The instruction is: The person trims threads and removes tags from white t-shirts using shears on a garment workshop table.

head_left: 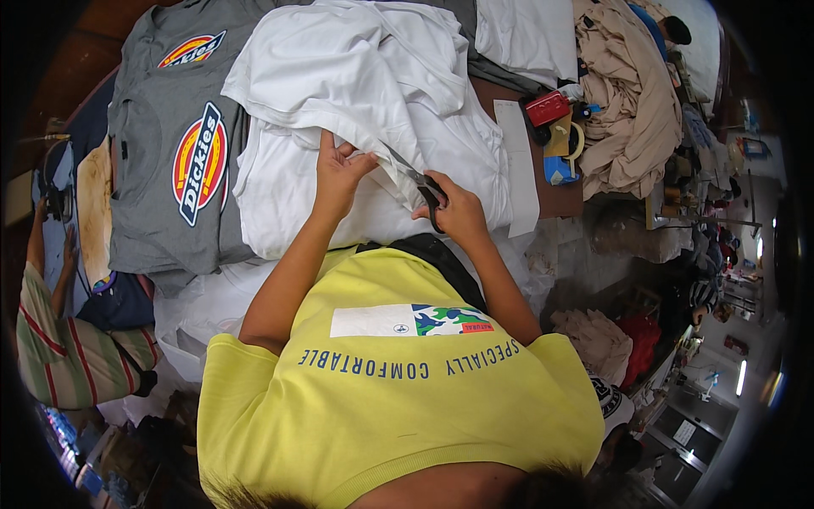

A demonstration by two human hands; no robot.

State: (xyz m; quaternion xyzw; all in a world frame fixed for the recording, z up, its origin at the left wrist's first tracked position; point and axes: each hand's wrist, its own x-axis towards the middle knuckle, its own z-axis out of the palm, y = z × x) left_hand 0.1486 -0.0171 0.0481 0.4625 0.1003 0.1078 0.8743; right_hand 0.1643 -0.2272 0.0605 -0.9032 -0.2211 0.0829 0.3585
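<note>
A white garment [339, 72] lies bunched on top of other white clothes [288, 199] in front of me. My left hand [339, 178] holds up a fold of the garment at its lower edge, the index finger stretched against the cloth and the other fingers pinched on it. My right hand [458, 208] grips a pair of scissors [430, 197] by the black handles. Its blades point up and to the left, against the garment's edge close to my left fingers. Whether the blades are parted is hard to make out.
Grey printed T-shirts [140, 178] are stacked at left. To the right are a paper strip [519, 170], a red box [547, 109], a tape roll [577, 140] and a beige cloth heap [632, 110]. A co-worker in a striped shirt [93, 352] works at far left.
</note>
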